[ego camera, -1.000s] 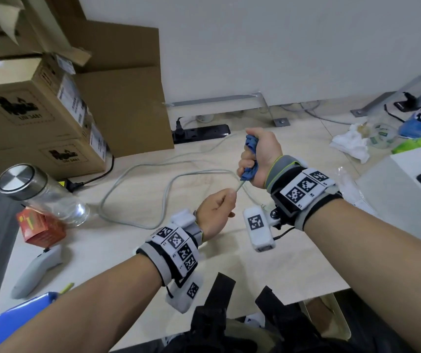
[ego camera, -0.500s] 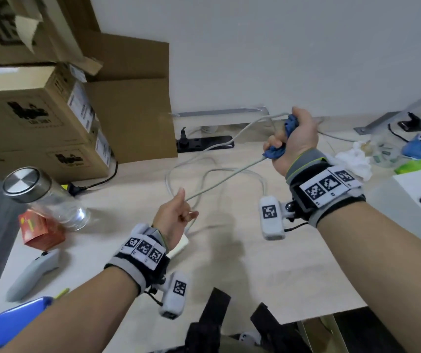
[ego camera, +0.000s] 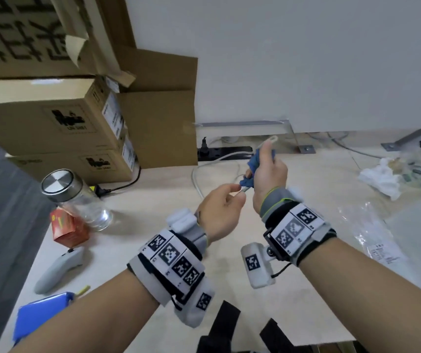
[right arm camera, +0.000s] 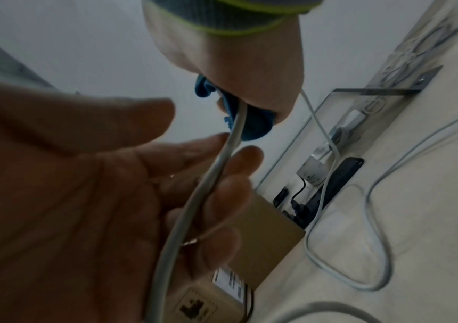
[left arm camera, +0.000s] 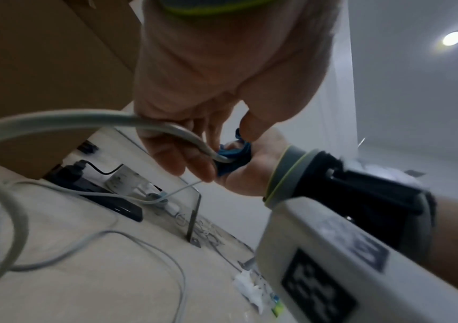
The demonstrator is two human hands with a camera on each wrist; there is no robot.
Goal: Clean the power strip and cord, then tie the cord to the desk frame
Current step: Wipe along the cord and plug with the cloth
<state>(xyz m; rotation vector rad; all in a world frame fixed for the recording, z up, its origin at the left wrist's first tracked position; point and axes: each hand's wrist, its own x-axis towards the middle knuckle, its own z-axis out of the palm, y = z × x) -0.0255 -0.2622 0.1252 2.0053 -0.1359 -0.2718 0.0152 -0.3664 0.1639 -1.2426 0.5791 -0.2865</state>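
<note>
The grey cord (ego camera: 245, 189) runs up through a blue cloth (ego camera: 251, 164) bunched in the right hand (ego camera: 268, 174), whose fingers are curled tight around both, raised above the desk (ego camera: 293, 289). Just below, the left hand (ego camera: 219, 212) meets the cord with loosely bent fingers (right arm camera: 216, 139); whether they pinch it I cannot tell. The cord's slack loops across the desk toward the black power strip (ego camera: 226, 152) at the back edge, beside the metal desk frame (ego camera: 292, 135) and the white wall. Cardboard boxes (ego camera: 51, 123) crowd the left; a glass jar (ego camera: 77, 200) stands near them.
</note>
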